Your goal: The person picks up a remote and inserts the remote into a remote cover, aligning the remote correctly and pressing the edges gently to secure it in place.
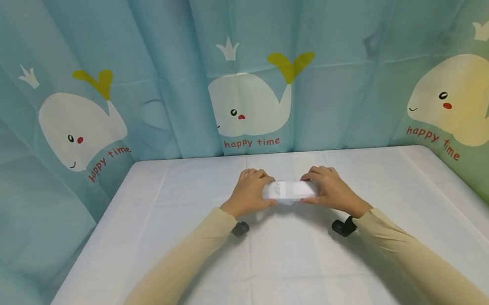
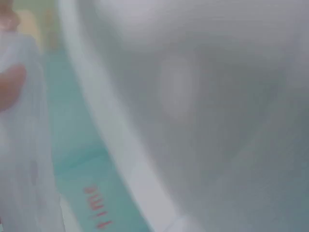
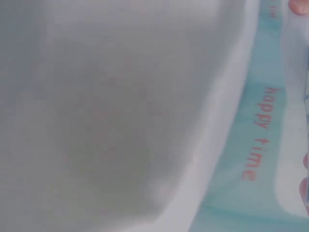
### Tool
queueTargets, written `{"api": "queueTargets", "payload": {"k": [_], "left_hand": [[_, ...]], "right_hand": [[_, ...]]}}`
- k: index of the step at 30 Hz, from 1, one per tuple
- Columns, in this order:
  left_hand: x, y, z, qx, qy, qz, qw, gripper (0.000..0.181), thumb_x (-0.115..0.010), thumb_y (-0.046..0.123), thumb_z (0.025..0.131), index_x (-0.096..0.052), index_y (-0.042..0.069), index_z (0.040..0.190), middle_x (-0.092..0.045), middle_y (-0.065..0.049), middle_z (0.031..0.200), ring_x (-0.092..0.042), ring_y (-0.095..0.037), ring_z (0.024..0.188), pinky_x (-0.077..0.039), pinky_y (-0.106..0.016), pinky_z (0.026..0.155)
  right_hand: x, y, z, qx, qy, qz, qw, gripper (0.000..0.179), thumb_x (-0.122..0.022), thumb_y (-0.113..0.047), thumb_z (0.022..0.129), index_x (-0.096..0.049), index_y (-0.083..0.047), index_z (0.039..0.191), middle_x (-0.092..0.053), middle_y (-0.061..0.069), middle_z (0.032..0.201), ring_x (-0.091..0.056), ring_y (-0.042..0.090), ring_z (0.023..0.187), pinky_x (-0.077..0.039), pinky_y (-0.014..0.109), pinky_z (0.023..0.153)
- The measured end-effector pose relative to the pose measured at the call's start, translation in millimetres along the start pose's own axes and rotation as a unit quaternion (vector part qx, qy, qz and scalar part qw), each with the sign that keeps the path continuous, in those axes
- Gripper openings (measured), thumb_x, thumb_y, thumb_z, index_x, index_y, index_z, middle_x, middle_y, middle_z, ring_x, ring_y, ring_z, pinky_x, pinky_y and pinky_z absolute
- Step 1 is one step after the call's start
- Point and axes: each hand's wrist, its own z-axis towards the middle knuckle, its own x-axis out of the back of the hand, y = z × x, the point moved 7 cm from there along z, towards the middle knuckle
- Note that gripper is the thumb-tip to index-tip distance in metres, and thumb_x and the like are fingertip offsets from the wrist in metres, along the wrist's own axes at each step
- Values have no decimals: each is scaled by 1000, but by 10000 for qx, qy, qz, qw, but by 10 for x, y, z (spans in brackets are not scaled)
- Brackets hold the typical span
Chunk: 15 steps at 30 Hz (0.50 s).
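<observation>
A small white box [image 1: 291,191] with fine grey print on its side lies crosswise between the two hands, over the far half of the table. My left hand [image 1: 248,192] grips its left end, thumb on the near side and fingers on the far side. The other end is held the same way by my right hand [image 1: 330,190]. In the left wrist view the pale box [image 2: 26,145] shows blurred at the left edge with a fingertip on it. Only a sliver of the box shows at the right edge of the right wrist view.
A white cloth covers the table [image 1: 293,271]. Behind and around it hangs a blue-green curtain [image 1: 174,80] with whale prints and red lettering. Black wrist-camera mounts [image 1: 344,227] sit below both wrists, close above the cloth.
</observation>
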Motion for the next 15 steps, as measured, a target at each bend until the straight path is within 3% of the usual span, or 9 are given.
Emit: {"api": "queueTargets", "payload": {"k": [9, 12, 15], "left_hand": [[460, 150, -109, -341, 957, 431, 9939, 53, -78, 40, 73, -64, 17, 119, -60, -1, 111, -50, -22, 111, -25, -52, 111], [588, 193, -149, -446, 1359, 744, 9869, 57, -78, 39, 74, -61, 18, 124, -59, -1, 118, -48, -23, 116, -23, -55, 111], [708, 232, -191, -538, 2023, 935, 9734, 58, -79, 35, 73, -61, 17, 124, -56, -5, 125, -44, -26, 122, -23, -56, 111]], "right_hand": [[316, -252, 27, 167, 925, -117, 9955, 51, -88, -28, 58, -66, -5, 98, -61, 5, 89, -50, 21, 81, -35, 41, 77], [394, -327, 30, 33, 1246, -30, 9922, 51, -89, -26, 56, -66, -3, 96, -61, 6, 88, -52, 22, 82, -36, 40, 75], [464, -397, 30, -144, 1637, 172, 9863, 51, -90, -24, 55, -65, -2, 94, -60, 8, 85, -53, 24, 80, -37, 40, 73]]}}
